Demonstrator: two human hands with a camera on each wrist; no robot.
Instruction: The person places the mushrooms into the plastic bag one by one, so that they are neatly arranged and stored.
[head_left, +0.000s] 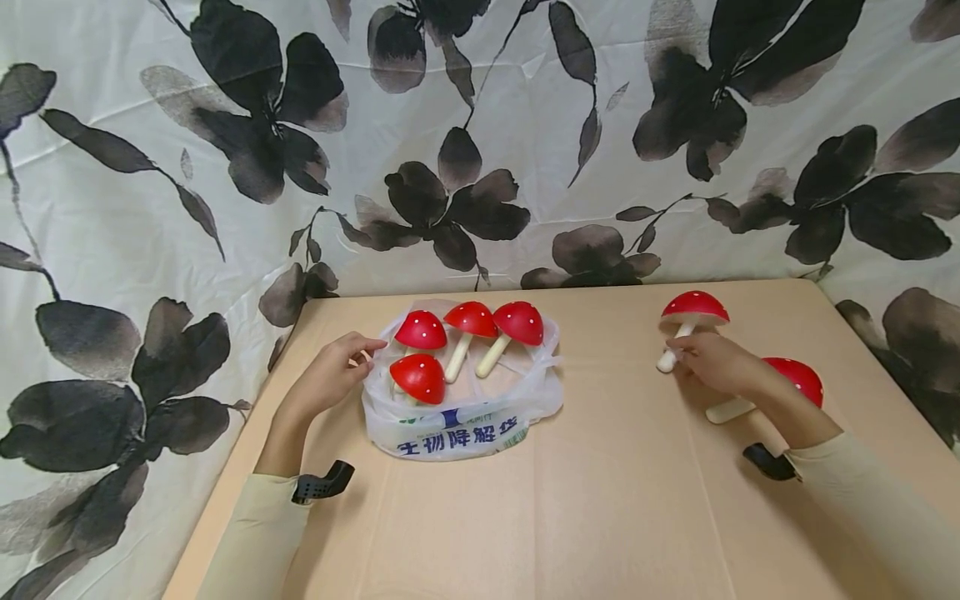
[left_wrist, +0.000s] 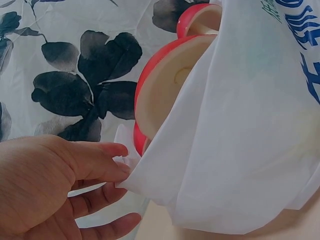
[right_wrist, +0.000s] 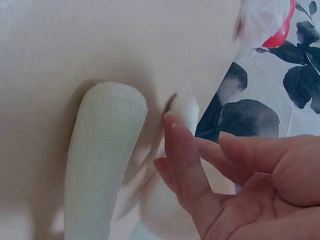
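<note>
My left hand (head_left: 335, 372) pinches the rim of a white plastic bag (head_left: 457, 429) between thumb and fingertips; the left wrist view shows the bag's edge (left_wrist: 145, 175) there. Several red-capped toy mushrooms (head_left: 470, 319) with white dots and pale stems lie in the bag. At the right, my right hand (head_left: 712, 360) is at the stem of another toy mushroom (head_left: 694, 307). In the right wrist view, its fingers (right_wrist: 186, 155) overlap that stem (right_wrist: 185, 107), with the thumb apart from it. One more mushroom (head_left: 798, 377) lies nearer, partly hidden under the right forearm.
Everything rests on a light wooden table (head_left: 600, 500). Behind it and along its sides hangs a white cloth (head_left: 570, 208) with dark flower prints. Bare tabletop lies between the bag and the right-hand mushrooms. A black band (head_left: 322, 482) is on the left wrist.
</note>
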